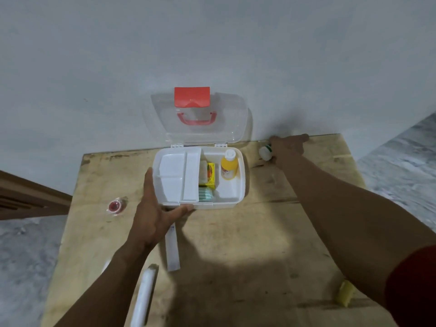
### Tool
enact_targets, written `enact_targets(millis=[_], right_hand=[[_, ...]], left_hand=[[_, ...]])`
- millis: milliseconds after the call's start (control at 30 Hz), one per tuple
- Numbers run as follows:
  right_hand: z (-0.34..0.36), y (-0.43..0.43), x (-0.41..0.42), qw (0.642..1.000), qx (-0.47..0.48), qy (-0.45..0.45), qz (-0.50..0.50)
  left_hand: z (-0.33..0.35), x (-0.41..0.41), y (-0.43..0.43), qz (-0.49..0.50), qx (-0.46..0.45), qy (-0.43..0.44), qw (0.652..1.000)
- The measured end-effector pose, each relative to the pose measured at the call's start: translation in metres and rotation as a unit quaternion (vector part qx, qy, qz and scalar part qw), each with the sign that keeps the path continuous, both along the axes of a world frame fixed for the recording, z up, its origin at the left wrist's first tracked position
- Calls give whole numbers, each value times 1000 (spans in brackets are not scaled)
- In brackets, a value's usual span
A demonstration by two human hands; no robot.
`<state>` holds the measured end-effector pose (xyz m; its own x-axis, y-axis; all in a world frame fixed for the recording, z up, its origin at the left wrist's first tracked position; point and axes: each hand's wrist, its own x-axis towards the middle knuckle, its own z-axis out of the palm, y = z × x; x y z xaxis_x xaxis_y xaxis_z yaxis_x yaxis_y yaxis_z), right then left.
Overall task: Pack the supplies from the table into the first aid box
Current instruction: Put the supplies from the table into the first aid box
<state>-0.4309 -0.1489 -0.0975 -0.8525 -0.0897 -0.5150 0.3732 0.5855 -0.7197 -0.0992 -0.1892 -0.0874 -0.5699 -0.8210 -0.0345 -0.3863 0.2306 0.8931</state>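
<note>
Nearest the lens, two bare forearms reaching out over the wooden table (236, 256), the right one with a red sleeve at the bottom corner. Further back, against the wall, the first aid box (238, 197), with its clear lid (165, 123) thrown up and a white tray (177, 178) covering the left half. Already lying in the open right half: yellow bottle (229, 167), yellow carton (210, 175), teal pack (205, 194). Left hand (153, 208) spread wide and flat, fingers along the box's left wall, thumb along its front wall, holding nothing, only bracing. Right hand (287, 147) at the table's far edge, just right of the box, fingers seemingly curled round a small white bottle (264, 153) with a green band; only the bottle's left end showing beyond the knuckles, so hard to say how firm the hold is. Judging the step in hand as fetching that bottle: lift straight up before swinging left, clear the box rim, then lower into the bare floor in front of the yellow bottle, lying flat so the lid can shut. Brace the box with the left hand meanwhile so it cannot slide. Yet to be packed, by the look of it: white roll (144, 296) and flat white packet (172, 249) by the left forearm, red wrapped roll (115, 206) to the left, small yellow piece (345, 292) under the right arm.
</note>
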Motion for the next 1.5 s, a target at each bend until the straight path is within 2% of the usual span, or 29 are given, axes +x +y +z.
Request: enact_targets(millis=[200,433,567,667,833,933,1067,1167,1333,1500], right_hand=[[4,35,30,999,-18,7,47],[40,74,66,982,-186,-33,29],[68,87,92,963,-264,18,51],[84,85,117,952,-275,95,93],[73,75,156,925,-202,252,201],[56,69,171,884,-145,352,271],[36,66,175,847,-60,420,321],[27,66,172,836,-15,439,329],[21,57,173,839,12,435,327],[19,46,172,842,89,423,323]], left_hand=[[-3,4,0,-6,10,13,1000],[-11,9,-3,-7,6,22,1000],[-8,6,2,-3,26,33,999],[-14,9,-2,-2,11,38,999],[-14,9,-2,9,38,32,999],[-14,8,-2,9,28,39,999],[-14,7,-4,18,22,28,999],[-18,6,-5,13,17,25,999],[-21,9,-7,27,13,15,999],[-19,8,-6,24,10,15,1000]])
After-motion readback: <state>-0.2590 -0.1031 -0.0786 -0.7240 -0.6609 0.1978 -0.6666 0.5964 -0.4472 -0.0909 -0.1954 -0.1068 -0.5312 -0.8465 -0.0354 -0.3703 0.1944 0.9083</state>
